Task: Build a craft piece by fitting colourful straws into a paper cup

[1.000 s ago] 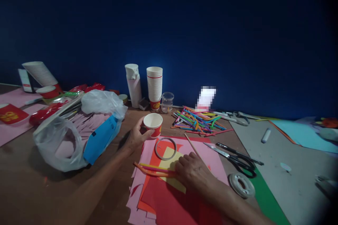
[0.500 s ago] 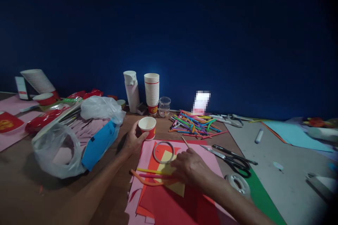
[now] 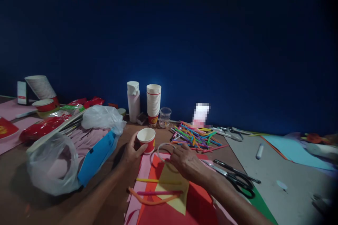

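Thin grey ring [image 3: 158, 151] at 10 o'clock from the right hand [image 3: 186, 161], rim partly under the spread fingers, grip unclear; ring seems flat on pink paper [image 3: 144, 179], right hand far nearer than left; left hand [image 3: 130, 151] curls narrow round a red-and-white paper cup [image 3: 146, 140], upright, mouth up; at 6 o'clock a yellow straw [image 3: 158, 181], pink straw [image 3: 158, 193], bent orange straw [image 3: 142, 200]; coloured straw pile [image 3: 195, 139] at 12 o'clock; black-handled scissors [image 3: 239, 181] at 4 o'clock on the desk [image 3: 39, 200].
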`<control>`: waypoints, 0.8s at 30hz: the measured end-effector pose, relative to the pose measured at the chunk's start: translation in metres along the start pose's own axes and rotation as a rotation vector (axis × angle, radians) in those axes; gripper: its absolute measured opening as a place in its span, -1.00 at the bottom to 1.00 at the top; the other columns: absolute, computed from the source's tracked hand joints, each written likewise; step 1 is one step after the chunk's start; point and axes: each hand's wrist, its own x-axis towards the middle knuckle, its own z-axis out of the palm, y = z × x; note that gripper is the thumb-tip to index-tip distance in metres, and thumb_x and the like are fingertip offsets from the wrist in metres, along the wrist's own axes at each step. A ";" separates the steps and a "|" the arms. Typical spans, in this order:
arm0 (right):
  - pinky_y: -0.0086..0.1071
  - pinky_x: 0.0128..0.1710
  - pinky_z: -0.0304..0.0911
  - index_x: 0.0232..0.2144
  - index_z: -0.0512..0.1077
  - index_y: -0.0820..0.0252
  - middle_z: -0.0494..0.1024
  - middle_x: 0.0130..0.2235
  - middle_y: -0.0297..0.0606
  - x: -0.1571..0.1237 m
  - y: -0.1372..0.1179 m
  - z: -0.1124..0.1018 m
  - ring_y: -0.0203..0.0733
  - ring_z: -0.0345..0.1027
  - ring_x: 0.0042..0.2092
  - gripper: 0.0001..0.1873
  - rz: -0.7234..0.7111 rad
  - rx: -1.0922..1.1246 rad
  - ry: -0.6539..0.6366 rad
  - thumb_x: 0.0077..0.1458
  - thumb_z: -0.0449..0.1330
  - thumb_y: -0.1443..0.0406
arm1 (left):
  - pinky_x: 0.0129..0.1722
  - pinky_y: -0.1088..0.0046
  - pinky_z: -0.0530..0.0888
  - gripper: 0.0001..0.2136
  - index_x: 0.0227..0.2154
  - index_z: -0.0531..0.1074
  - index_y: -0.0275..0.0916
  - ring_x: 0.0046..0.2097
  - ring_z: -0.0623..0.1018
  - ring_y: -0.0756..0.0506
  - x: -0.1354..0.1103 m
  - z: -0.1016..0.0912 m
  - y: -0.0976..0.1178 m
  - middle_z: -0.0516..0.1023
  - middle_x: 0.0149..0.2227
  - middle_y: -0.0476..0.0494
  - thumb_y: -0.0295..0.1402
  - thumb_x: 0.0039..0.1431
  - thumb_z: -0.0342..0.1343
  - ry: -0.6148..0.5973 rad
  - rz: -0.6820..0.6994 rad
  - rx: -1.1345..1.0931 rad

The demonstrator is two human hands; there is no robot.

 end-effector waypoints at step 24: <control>-0.28 -0.23 0.18 -0.19 0.42 0.12 0.52 -0.32 -0.24 -0.009 0.019 -0.028 -0.23 0.34 -0.29 -0.75 0.336 0.316 0.409 0.18 -0.03 0.32 | 0.00 0.21 0.35 -0.40 0.06 0.16 -0.31 0.01 0.40 -0.23 -0.002 -0.009 -0.002 0.41 -0.02 -0.27 -0.22 -0.08 0.11 -0.103 0.032 0.250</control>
